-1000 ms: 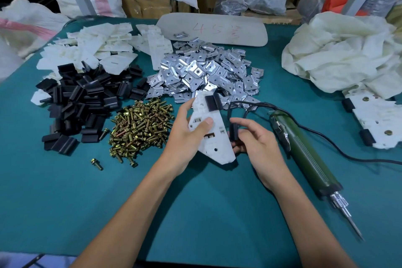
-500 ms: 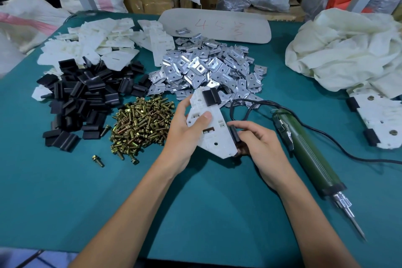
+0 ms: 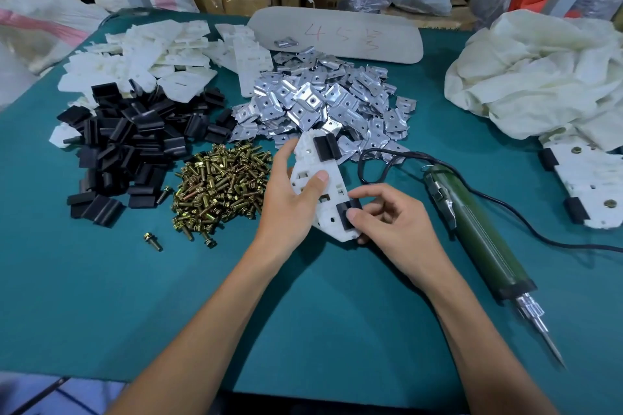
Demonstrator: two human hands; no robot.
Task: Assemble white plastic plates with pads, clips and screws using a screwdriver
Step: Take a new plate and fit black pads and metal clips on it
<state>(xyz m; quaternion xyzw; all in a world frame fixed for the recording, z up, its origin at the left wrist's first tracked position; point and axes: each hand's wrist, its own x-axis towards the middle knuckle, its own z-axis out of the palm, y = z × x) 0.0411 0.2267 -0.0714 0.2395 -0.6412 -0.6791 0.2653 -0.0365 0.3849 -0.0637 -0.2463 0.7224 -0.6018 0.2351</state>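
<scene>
Left hand (image 3: pixel 286 199) is gripping the white plate (image 3: pixel 320 192) mid-frame; right hand (image 3: pixel 387 216) fingers are pinching a black pad (image 3: pixel 345 212) onto its edge; clip and screw likely coming next.

Teal table (image 3: pixel 135 296), screws (image 3: pixel 220 189), black pads (image 3: pixel 135 145), clips (image 3: pixel 323 104), screwdriver (image 3: pixel 478 239), perhaps cloth (image 3: pixel 539 77)
</scene>
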